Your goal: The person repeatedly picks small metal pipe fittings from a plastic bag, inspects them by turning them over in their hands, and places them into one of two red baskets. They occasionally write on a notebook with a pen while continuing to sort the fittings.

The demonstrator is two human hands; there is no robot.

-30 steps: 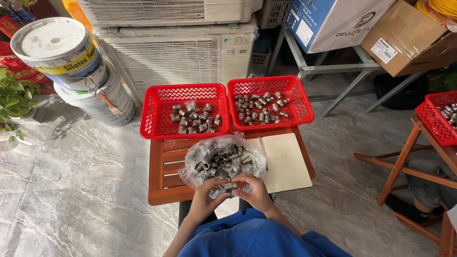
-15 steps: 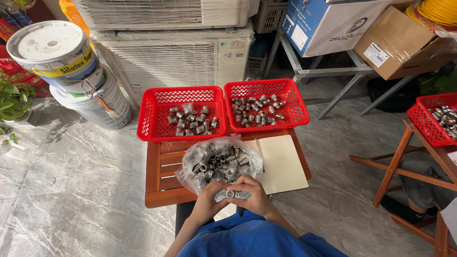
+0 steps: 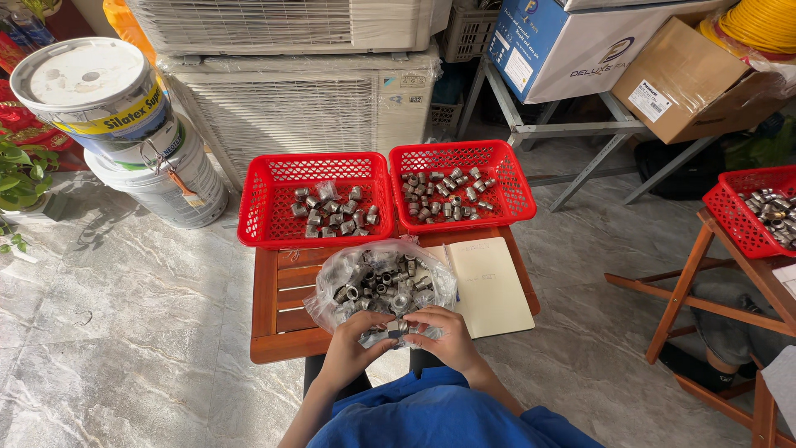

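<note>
Far off to the left of the hands, two stacked paint buckets (image 3: 124, 124) stood on the floor, with a potted plant (image 3: 21, 178) beyond them. Closer in, the left hand (image 3: 352, 348) rested at the near edge of the tabletop (image 3: 282, 307), its fingers curled round a small metal fitting (image 3: 396, 328). That fitting sat directly between the two hands, pinched from both sides, so neither hand was nearer to it than the other; it was too small to tell which way its long axis ran. Just beyond the fingertips, touching them, lay a clear bag (image 3: 377, 282) heaped with more fittings. Further ahead, at the far edge of the tabletop, stood a left basket (image 3: 311, 203) and a right basket (image 3: 460, 187), both red and side by side, each holding loose fittings. The right hand (image 3: 448, 340) was likewise closed on the fitting from its own side. Just to the right of that hand a pale notebook (image 3: 493, 286) lay flat on the tabletop. Well off to the right, a third red basket (image 3: 759, 207) sat on a separate wooden stand.
</note>
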